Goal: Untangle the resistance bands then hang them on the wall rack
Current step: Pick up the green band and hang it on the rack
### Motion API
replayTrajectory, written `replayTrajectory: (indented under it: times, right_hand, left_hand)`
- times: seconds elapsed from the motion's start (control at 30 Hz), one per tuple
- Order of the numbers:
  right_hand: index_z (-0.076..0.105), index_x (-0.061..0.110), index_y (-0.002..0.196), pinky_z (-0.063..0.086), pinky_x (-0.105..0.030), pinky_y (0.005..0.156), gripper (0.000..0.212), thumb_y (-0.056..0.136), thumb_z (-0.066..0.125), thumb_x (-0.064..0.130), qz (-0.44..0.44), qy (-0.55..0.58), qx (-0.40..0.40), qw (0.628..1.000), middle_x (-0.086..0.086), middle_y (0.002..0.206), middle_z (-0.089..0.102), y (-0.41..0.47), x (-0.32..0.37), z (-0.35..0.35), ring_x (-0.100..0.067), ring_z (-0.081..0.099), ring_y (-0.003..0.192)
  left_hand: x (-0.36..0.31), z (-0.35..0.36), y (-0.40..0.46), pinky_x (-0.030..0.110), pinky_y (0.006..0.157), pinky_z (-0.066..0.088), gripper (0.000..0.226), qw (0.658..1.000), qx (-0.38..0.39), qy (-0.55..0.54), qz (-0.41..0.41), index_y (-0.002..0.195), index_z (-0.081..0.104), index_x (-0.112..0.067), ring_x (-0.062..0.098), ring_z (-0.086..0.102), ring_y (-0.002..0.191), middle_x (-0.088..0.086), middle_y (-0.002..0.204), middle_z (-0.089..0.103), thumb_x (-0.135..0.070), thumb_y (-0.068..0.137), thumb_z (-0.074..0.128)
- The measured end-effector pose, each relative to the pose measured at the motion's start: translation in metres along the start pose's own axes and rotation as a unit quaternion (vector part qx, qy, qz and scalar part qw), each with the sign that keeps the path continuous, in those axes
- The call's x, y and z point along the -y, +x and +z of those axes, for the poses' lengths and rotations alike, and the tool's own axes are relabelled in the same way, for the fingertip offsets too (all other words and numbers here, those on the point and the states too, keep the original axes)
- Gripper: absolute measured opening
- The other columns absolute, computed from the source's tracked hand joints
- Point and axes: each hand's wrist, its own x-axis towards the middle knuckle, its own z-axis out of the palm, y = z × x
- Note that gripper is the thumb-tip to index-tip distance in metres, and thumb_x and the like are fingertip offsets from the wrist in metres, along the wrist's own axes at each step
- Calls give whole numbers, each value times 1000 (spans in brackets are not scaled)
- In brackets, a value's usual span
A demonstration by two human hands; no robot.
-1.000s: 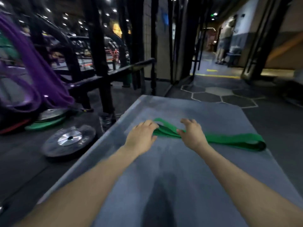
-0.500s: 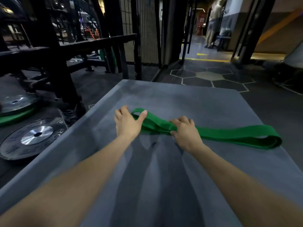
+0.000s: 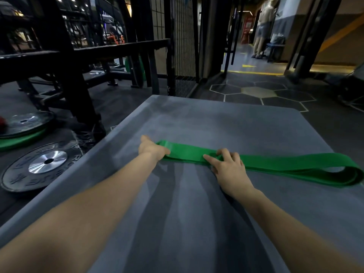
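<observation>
A wide green resistance band lies stretched flat across a grey padded platform, doubled over, with its looped end at the right edge. My left hand grips the band's left end, fingers curled over it. At the band's middle, my right hand has its fingers curled over the top and its thumb along the near edge. No wall rack for the bands is in view.
Black weight plates and a green one lie on the floor at the left. A black steel frame and a wire mesh panel stand behind. A person stands far down the corridor.
The band's left loop has been flattened and pulled out straight between my hands. My left hand has closed over its end. The view has swung right, off the purple bands.
</observation>
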Motion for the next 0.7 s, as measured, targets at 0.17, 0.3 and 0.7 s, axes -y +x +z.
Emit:
replayTrajectory:
  times: [0.17, 0.3, 0.7]
  right_hand:
    - [37, 41, 138, 26, -44, 109, 41, 99, 35, 30, 6, 9, 8, 1000, -3, 137, 32, 2, 0, -1, -31, 32, 120]
    - [38, 42, 137, 26, -48, 109, 42, 98, 37, 26, 17, 9, 13, 1000, -3, 134, 32, 4, 3, 0, -32, 32, 118]
    - [47, 24, 135, 31, -32, 102, 44, 91, 52, 19, -14, 135, 0, 991, -8, 128, 42, -20, 57, -61, -34, 42, 113]
  left_hand:
    - [4, 0, 1, 35, 85, 51, 55, 998, -8, -66, -12, 112, 55, 3, 29, 60, 97, 19, 112, 61, -7, 64, 82]
    - [5, 7, -11, 28, 76, 47, 37, 991, -25, -91, 96, 110, 61, -7, 23, 57, 83, 9, 96, 64, -3, 74, 70]
    - [-20, -71, -66, 22, 58, 55, 30, 956, 69, -273, 85, 97, 60, -11, 17, 61, 68, 4, 77, 62, 10, 76, 66]
